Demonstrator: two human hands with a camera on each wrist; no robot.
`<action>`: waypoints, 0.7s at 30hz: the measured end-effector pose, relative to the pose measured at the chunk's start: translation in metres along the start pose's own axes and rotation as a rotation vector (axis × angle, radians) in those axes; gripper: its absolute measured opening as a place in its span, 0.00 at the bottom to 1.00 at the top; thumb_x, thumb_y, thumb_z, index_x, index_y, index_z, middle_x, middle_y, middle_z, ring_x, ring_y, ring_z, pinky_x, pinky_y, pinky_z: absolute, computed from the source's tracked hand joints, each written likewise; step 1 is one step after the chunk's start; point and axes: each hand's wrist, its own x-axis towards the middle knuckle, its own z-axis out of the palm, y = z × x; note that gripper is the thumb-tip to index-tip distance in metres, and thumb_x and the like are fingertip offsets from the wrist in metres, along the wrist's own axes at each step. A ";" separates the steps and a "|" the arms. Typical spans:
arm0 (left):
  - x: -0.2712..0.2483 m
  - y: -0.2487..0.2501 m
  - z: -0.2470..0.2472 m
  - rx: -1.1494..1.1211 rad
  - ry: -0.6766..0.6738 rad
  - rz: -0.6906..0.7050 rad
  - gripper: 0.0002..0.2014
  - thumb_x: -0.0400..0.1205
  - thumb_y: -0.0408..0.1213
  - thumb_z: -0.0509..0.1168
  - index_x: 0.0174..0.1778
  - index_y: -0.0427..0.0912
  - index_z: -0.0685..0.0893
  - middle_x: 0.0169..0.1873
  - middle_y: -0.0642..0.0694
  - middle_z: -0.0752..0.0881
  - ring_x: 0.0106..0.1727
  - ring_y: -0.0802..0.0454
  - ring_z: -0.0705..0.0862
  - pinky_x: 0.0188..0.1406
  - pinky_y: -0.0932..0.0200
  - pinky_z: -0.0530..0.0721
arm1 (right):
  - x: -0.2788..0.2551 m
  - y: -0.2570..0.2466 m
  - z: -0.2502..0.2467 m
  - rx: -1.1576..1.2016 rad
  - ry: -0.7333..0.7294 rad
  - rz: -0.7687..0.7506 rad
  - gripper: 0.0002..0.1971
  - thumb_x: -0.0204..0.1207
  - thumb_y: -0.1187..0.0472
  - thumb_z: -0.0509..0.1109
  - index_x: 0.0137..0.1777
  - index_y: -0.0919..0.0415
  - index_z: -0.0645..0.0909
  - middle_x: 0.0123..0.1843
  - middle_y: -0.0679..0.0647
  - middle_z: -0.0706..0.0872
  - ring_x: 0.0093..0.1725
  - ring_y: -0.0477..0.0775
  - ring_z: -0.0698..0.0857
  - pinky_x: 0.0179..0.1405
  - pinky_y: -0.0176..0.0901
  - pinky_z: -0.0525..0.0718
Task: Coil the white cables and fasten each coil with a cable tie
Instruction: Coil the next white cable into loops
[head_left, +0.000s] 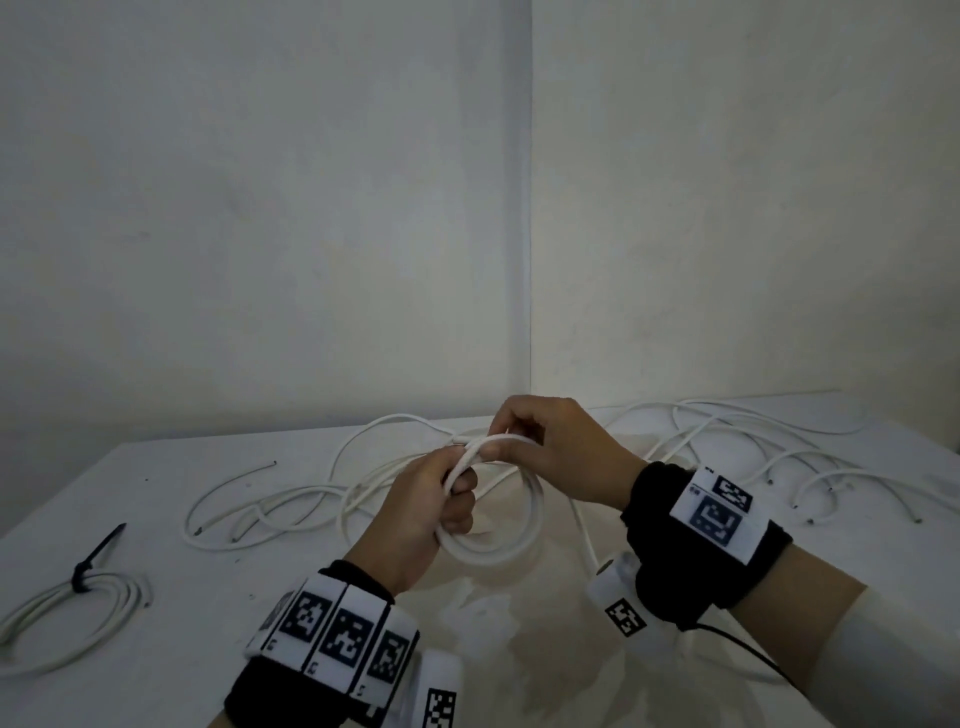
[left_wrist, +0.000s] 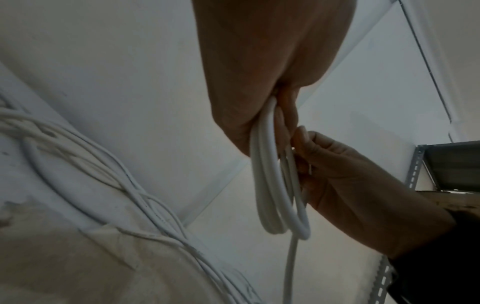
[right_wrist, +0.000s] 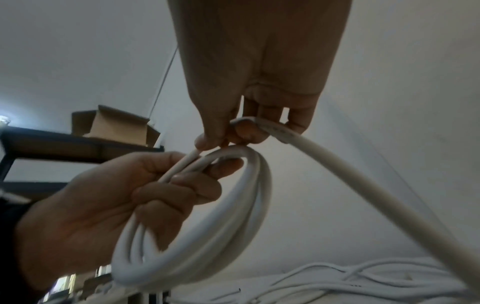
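My left hand (head_left: 457, 499) grips a small coil of white cable (head_left: 501, 548) above the middle of the table, fingers curled through its loops. At the top of the coil my right hand (head_left: 511, 441) pinches the cable between thumb and fingers. In the right wrist view the coil (right_wrist: 207, 236) hangs from the left hand (right_wrist: 130, 195), and the uncoiled strand (right_wrist: 363, 195) runs from the right fingers (right_wrist: 249, 133) down to the table. In the left wrist view the loops (left_wrist: 275, 185) hang edge-on from my left hand (left_wrist: 259, 92). A finished coil (head_left: 67, 618) with a black cable tie (head_left: 88, 566) lies at the left.
Loose white cables (head_left: 260, 509) sprawl behind my hands, and more cables (head_left: 753, 441) lie to the right on the white table (head_left: 182, 675). Walls meet in a corner right behind the table. A shelf with an open cardboard box (right_wrist: 114, 125) stands off to the side.
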 end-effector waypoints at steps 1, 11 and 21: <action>-0.001 0.001 0.000 -0.026 -0.010 -0.004 0.17 0.85 0.35 0.49 0.28 0.41 0.68 0.17 0.52 0.66 0.14 0.60 0.58 0.17 0.66 0.57 | 0.001 0.001 -0.001 0.018 0.000 0.004 0.10 0.72 0.59 0.74 0.34 0.48 0.78 0.27 0.49 0.74 0.26 0.42 0.69 0.27 0.30 0.67; -0.004 0.007 -0.008 -0.024 -0.009 0.048 0.13 0.85 0.35 0.53 0.32 0.42 0.71 0.22 0.52 0.62 0.16 0.62 0.57 0.15 0.69 0.58 | 0.012 0.018 -0.012 0.052 0.051 0.035 0.09 0.77 0.61 0.68 0.36 0.50 0.79 0.29 0.54 0.75 0.30 0.49 0.71 0.33 0.39 0.71; 0.000 0.010 -0.024 -0.182 0.121 0.079 0.15 0.85 0.35 0.54 0.34 0.41 0.81 0.19 0.53 0.64 0.15 0.62 0.58 0.14 0.69 0.59 | 0.009 0.057 -0.020 -0.179 0.164 0.164 0.10 0.82 0.64 0.60 0.53 0.65 0.83 0.29 0.46 0.72 0.29 0.43 0.69 0.30 0.28 0.69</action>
